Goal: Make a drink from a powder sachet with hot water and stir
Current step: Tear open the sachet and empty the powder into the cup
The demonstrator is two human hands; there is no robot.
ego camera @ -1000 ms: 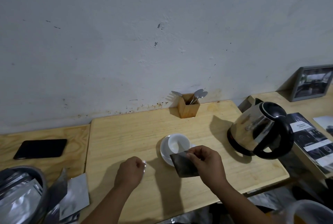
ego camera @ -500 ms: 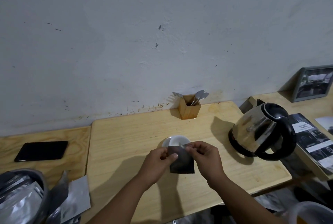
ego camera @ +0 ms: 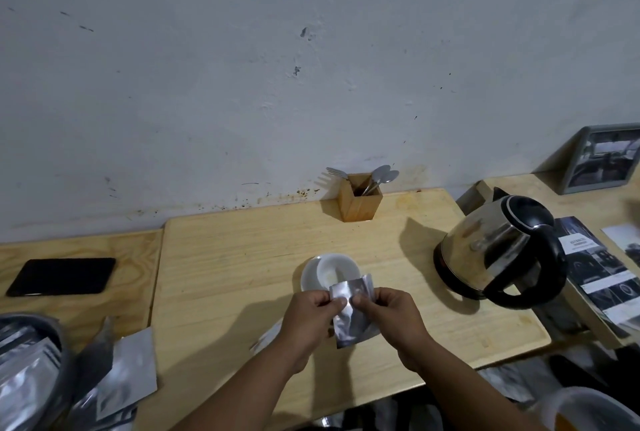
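At the table's left edge a dark phone point(ego camera: 60, 276) lay flat, well apart from the work, and loose silver packets point(ego camera: 123, 373) spilled over the near left corner beside a grey bin point(ego camera: 31, 354) that the frame cut off. Near the middle of the table's front edge, the left hand point(ego camera: 308, 321) and the right hand point(ego camera: 398, 318) each pinched the top of a silver powder sachet point(ego camera: 349, 312) between thumb and fingers point(ego camera: 341, 302), fully closed on the foil, which they held just in front of a white cup point(ego camera: 337, 271) on its saucer point(ego camera: 308, 278). The likely hazard was a sudden tear: foil that gave way sharply could scatter powder across the wood short of the cup, and a jolted hand could knock the cup off its saucer. Whether the sachet was already open could not be made out, since the thumbs covered the seam, nor whether the cup held any powder. A wooden holder point(ego camera: 360, 200) with spoons point(ego camera: 382, 176) stood at the back edge. The steel kettle point(ego camera: 498, 250) sat toward the right edge, its water level hidden; a careless reach might tip it. A container point(ego camera: 588, 411) at the near right was cropped.
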